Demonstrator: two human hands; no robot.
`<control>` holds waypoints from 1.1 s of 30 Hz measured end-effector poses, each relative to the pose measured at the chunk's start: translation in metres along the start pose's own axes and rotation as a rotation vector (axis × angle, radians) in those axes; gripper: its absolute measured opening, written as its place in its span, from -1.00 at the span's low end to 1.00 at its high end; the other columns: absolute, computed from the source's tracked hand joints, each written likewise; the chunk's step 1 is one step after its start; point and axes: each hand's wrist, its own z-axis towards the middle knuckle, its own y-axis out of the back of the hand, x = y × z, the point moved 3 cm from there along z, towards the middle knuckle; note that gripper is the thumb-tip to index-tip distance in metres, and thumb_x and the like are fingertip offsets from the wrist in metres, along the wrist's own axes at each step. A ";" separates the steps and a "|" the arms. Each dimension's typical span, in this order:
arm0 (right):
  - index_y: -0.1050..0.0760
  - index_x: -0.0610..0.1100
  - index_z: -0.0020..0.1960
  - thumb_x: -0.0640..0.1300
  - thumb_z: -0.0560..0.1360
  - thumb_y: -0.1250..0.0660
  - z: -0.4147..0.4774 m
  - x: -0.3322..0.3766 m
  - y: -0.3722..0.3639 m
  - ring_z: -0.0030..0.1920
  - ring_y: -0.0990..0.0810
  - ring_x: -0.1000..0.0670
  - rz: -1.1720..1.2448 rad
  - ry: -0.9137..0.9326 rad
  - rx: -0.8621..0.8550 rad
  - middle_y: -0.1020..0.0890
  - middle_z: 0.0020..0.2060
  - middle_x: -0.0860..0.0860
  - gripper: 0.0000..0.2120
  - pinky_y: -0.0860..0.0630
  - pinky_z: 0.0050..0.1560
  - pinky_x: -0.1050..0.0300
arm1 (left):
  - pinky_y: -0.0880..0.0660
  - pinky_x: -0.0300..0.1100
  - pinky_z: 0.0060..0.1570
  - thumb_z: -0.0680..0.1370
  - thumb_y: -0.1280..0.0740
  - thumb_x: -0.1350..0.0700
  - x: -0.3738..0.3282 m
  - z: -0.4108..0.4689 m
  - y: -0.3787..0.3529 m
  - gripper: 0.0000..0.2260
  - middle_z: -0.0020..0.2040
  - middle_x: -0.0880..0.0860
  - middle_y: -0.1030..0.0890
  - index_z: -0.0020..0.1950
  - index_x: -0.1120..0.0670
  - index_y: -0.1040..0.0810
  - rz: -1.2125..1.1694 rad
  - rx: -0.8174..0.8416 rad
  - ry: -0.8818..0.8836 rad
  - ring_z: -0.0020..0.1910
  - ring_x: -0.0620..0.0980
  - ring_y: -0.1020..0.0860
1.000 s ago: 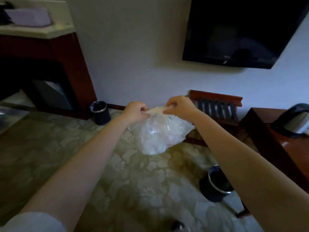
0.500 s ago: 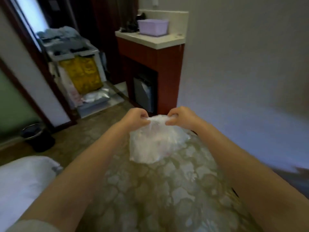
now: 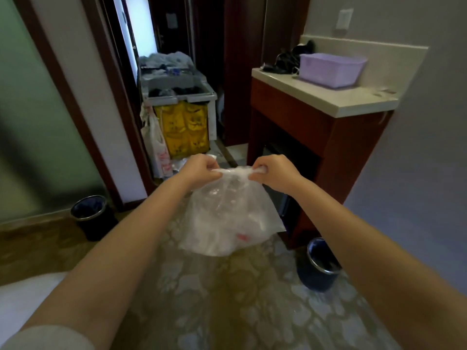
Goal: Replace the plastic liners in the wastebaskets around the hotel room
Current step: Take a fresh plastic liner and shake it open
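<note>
A clear plastic liner bag (image 3: 227, 218) with rubbish inside hangs in front of me above the patterned carpet. My left hand (image 3: 199, 169) and my right hand (image 3: 274, 171) each pinch its gathered top, a short stretch of plastic pulled between them. One dark wastebasket (image 3: 89, 214) with a metal rim stands on the floor at the left by the wall, dark plastic showing inside it. A second dark wastebasket (image 3: 319, 266) stands at the right, beside the foot of the wooden cabinet.
A housekeeping cart (image 3: 180, 107) with a yellow bag and hanging white bags stands in the doorway ahead. The red wooden cabinet (image 3: 326, 137) at the right carries a lilac basket (image 3: 331, 69). A white bed corner (image 3: 22, 301) shows at the lower left.
My view has swung left from the TV wall to the doorway and cart. Both hands have kept hold of the bag's top throughout.
</note>
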 end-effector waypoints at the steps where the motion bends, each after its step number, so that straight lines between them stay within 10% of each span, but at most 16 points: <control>1: -0.63 -0.11 0.04 0.03 0.48 -0.42 0.029 -0.002 0.002 -0.06 -0.59 -0.01 -0.001 0.008 -0.033 -0.65 -0.09 -0.02 -0.76 -0.53 -0.10 0.07 | -0.42 -0.18 -0.14 0.51 -0.39 0.09 0.008 0.026 0.007 -0.87 -0.11 0.06 -0.60 -0.03 0.13 -0.64 -0.016 -0.025 0.008 -0.09 -0.02 -0.53; 25: -0.60 -0.11 0.10 0.01 0.48 -0.44 0.705 -0.091 -0.079 -0.02 -0.54 0.06 0.306 0.096 -0.023 -0.57 -0.10 0.07 -0.73 -0.50 -0.01 0.14 | -0.39 -0.12 -0.27 0.48 -0.33 0.15 0.261 0.588 0.098 -0.82 -0.28 0.07 -0.57 -0.34 0.07 -0.54 0.042 -0.247 0.321 -0.20 0.05 -0.54; 33: -0.60 -0.11 0.07 -0.06 0.54 -0.37 0.912 -0.075 -0.114 -0.06 -0.52 0.10 0.430 0.055 -0.173 -0.57 -0.14 0.08 -0.84 -0.39 -0.09 0.24 | -0.33 -0.19 -0.18 0.51 -0.33 0.12 0.374 0.762 0.147 -0.89 -0.15 0.03 -0.57 -0.11 0.15 -0.61 0.012 -0.395 0.309 -0.10 0.00 -0.52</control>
